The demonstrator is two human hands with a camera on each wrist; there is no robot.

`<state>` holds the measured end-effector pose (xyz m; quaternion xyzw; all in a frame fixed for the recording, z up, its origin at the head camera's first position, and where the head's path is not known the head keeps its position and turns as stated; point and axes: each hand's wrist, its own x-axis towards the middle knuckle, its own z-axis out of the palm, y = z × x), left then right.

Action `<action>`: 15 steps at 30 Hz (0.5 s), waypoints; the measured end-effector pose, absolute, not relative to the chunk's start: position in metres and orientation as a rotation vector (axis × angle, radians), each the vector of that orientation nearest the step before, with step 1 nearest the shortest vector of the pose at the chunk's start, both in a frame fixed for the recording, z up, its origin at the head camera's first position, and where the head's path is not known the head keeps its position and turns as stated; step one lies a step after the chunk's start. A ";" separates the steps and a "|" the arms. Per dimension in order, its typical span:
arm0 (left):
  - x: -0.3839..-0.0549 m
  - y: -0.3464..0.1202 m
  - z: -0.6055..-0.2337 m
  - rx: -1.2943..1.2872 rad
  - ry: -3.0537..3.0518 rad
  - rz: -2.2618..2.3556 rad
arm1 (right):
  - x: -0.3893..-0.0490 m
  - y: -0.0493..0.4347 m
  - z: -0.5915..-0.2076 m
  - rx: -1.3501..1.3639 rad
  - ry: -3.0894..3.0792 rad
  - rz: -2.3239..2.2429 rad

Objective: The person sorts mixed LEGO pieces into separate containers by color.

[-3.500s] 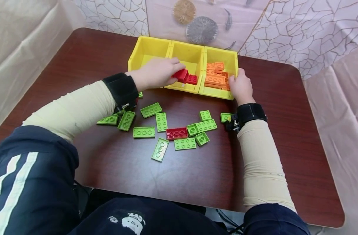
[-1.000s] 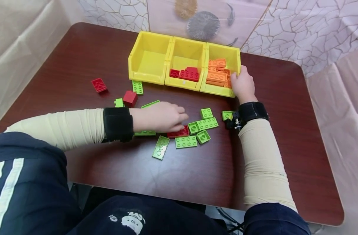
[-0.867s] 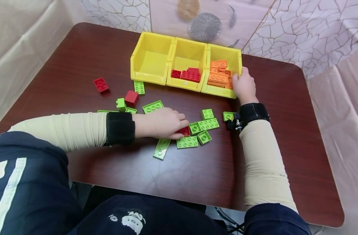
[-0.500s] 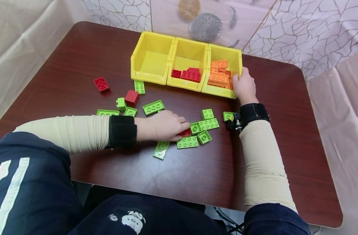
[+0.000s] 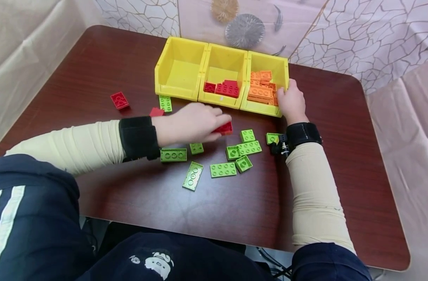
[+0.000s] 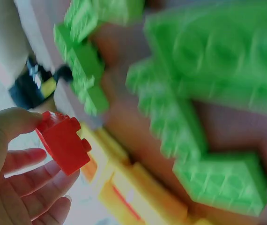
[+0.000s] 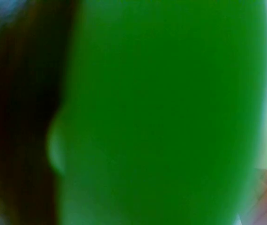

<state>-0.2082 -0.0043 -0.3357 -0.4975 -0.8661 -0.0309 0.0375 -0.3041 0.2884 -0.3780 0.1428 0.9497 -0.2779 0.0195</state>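
Note:
My left hand [image 5: 194,123] pinches a red toy building brick [image 5: 225,128] above the table, short of the bins. In the left wrist view the red brick [image 6: 65,143] sits between thumb and fingers, studs facing away from the palm. My right hand [image 5: 292,102] grips the right wall of the right yellow bin [image 5: 270,64], which contains orange bricks [image 5: 261,91]. Red bricks [image 5: 228,89] lie in the middle bin [image 5: 222,72]; the left bin [image 5: 180,72] has none. A blurred green brick [image 7: 171,112] fills most of the right wrist view.
Green bricks lie scattered over the brown table [image 5: 235,210], among them a long one [image 5: 223,169] and a tilted one [image 5: 192,176]. Two more red bricks lie at left, one alone [image 5: 119,100] and one partly behind the left hand [image 5: 156,112]. One green brick [image 5: 272,138] sits by the right wrist camera.
My left hand left the middle bin, came down to a red brick among the green ones, gripped it and lifted it toward the bins. My right hand has stayed on the bin.

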 end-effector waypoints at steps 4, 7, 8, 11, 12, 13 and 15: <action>-0.233 -0.002 -0.321 -1.453 -2.692 -0.172 | -0.303 0.290 -0.379 0.443 2.950 -0.855; -0.253 0.001 -0.312 -1.391 -2.726 -0.177 | -0.303 0.290 -0.379 0.445 2.951 -0.855; -0.260 0.002 -0.310 -1.371 -2.734 -0.162 | -0.303 0.291 -0.380 0.443 2.954 -0.853; -0.279 0.006 -0.305 -1.307 -2.767 -0.095 | -0.304 0.291 -0.380 0.438 2.963 -0.854; -0.285 0.007 -0.304 -1.287 -2.781 -0.074 | -0.304 0.291 -0.380 0.433 2.968 -0.853; -0.291 0.009 -0.304 -1.262 -2.799 -0.054 | -0.304 0.291 -0.380 0.430 2.970 -0.852; -0.303 0.013 -0.304 -1.215 -2.841 -0.022 | -0.305 0.291 -0.380 0.425 2.972 -0.852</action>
